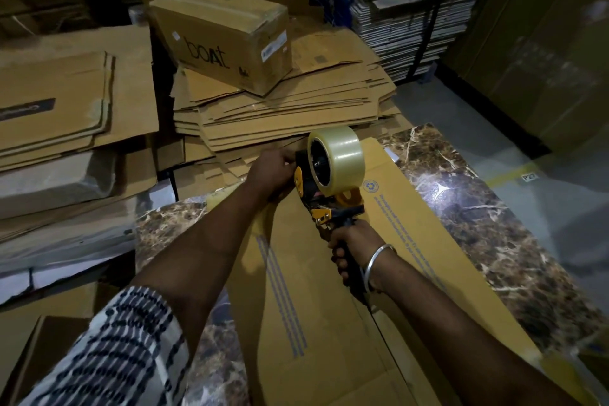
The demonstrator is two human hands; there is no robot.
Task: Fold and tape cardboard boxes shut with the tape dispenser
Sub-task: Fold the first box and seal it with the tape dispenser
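At frame centre, the tape dispenser (324,188) handle is gripped by the right hand (352,250), its front pinched by the left hand (270,171), over the flattened box (329,306).

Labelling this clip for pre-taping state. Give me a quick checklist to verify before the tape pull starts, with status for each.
1. Right hand grips the black handle of the yellow-and-black tape dispenser: ok.
2. Clear tape roll mounted, plenty left: ok.
3. Left hand at the dispenser's front end, fingers curled there: ok; whether it pinches the tape end, cannot tell.
4. Flattened brown cardboard box lies on the marble-patterned table: ok.
5. Box folded into shape, flaps closed: not ok, it lies flat.
6. Tape stuck to the cardboard: cannot tell.
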